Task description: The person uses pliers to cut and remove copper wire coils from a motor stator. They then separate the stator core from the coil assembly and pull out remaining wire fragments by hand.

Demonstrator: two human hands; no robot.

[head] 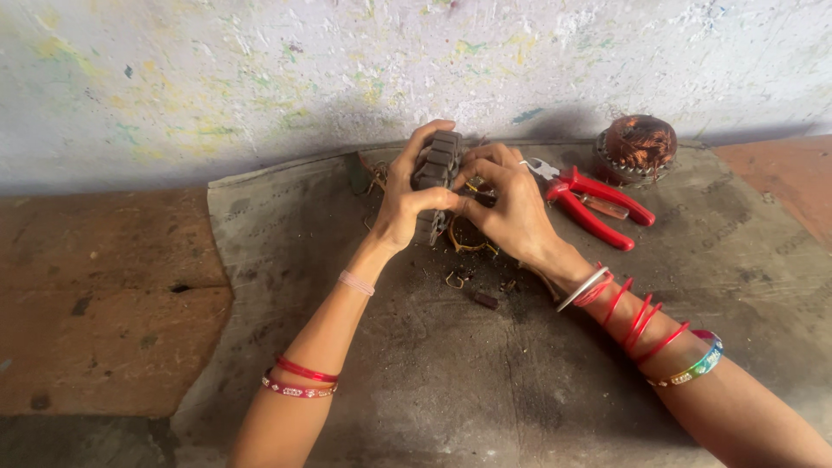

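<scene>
A person's two bare hands meet over a grey, stained sheet of coarse cloth (451,381) spread on a worn reddish-brown floor (95,303). Between them sits a dark grey metal motor core (436,165), blocky and ribbed, its edge cut into square teeth, held upright near the far edge of the cloth, close to the wall.

The left hand (406,195) wraps around the core from the left side, fingers curled over its top and thumb pressed across its front face, so it is closed in a firm grip on the metal. The right hand (507,204) comes in from the right, its fingertips (472,169) bunched together against the side of the core; they pinch at something small there, but what exactly lies between them is too small to make out.

Under the hands, loose curls of thin copper wire (468,243) and dark crumbs lie scattered on the cloth, with a small dark brown block (485,300) just nearer the person.

To the right of the hands lie pliers (598,206) with smooth, glossy red handles and a short steel nose. Beyond them, by the wall, stands a round metal stator (640,147) packed with shiny, reddish copper windings.

The wall (260,69) is rough, whitish plaster, pitted and flecked with faded yellow and green paint. Thin red bangles ring both wrists.
</scene>
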